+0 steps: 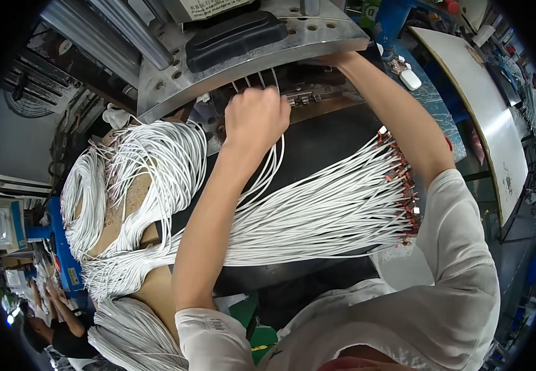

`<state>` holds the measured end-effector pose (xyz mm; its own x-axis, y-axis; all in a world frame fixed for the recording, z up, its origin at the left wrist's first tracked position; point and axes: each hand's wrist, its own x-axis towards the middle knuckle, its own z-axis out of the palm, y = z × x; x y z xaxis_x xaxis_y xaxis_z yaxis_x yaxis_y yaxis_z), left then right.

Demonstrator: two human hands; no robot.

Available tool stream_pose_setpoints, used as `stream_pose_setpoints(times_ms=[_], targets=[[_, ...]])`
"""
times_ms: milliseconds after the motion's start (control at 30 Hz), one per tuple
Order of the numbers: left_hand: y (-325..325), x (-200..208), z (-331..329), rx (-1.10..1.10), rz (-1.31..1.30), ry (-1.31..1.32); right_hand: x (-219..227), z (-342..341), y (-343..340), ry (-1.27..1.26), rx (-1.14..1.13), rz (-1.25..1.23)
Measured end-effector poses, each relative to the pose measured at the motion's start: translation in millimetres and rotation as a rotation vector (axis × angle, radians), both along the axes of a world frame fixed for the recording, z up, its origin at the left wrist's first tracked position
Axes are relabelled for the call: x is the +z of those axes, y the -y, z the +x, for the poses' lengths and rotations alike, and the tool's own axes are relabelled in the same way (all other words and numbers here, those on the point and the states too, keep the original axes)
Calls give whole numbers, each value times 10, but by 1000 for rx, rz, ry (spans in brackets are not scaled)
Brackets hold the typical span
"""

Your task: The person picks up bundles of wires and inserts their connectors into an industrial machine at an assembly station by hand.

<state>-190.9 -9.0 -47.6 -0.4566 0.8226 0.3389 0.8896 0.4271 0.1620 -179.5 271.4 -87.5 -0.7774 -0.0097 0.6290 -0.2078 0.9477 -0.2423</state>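
Observation:
My left hand [254,117] is closed round a few thin white cables [274,162], just below the front edge of a thick steel machine plate [342,44]. Short lengths of them run up from the fist under that plate, while the rest trails down past the wrist. Only the back part of my right hand [340,59] shows; its fingers are hidden beneath the plate's right end. Between the hands lies a metal mould bar [308,99] with small fittings. Below, a wide bundle of white cables [317,213] with reddish ends at the right spreads over a black surface.
Further coiled bundles of white cable [163,154] lie at left on brown cardboard [133,201]. Steel columns [135,31] and a black handle block [237,40] belong to the machine. A white-topped table [475,93] stands at right. Another person [64,324] works at lower left.

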Motion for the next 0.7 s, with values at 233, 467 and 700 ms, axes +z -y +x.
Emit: stream_pose_setpoints(times_ms=[233,467,700], targets=[[153,-83,16,62,46,11,155,222,647,297,-149,-21],[1698,140,1240,-411,578,1192,494,2516,1873,782,1180,-791],[3249,-1458,2447,545,938,1982,-1366,4159,2886,537,78,-2243]])
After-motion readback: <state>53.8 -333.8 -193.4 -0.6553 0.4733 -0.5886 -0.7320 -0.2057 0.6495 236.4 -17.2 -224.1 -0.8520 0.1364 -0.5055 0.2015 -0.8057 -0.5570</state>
